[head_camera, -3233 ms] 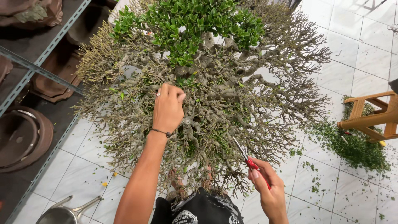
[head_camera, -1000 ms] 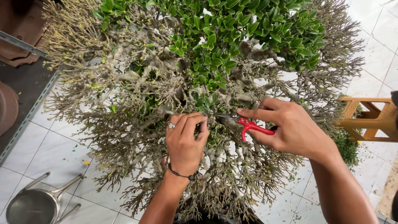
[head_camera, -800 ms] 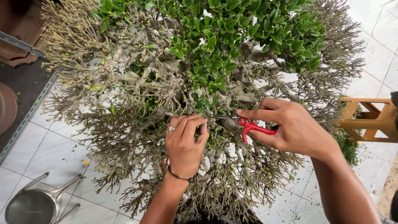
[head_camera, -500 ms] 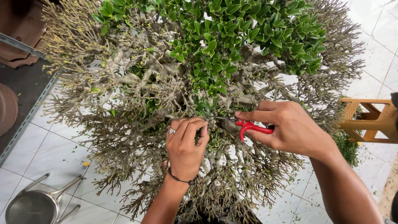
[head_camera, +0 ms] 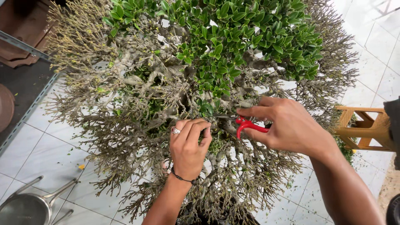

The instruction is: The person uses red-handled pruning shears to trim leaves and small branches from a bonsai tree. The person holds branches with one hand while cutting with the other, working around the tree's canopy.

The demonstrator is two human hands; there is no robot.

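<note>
White floor tiles [head_camera: 50, 154] underlie your trimming: left hand [head_camera: 189, 148] pinches a twig of the dense, part-leafless bonsai [head_camera: 166, 83]; right hand [head_camera: 291, 125], three o'clock, grips red-handled scissors [head_camera: 246, 124].

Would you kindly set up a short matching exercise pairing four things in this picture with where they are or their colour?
Things:
1. scissors
2. ring
3. wooden stool
4. metal stool

Places or colours:
A. on a finger of the left hand
B. bottom left corner, on the tiled floor
C. red handles, held in the right hand
D. right edge, beside the bonsai tree

Pairs: 1-C, 2-A, 3-D, 4-B
</note>
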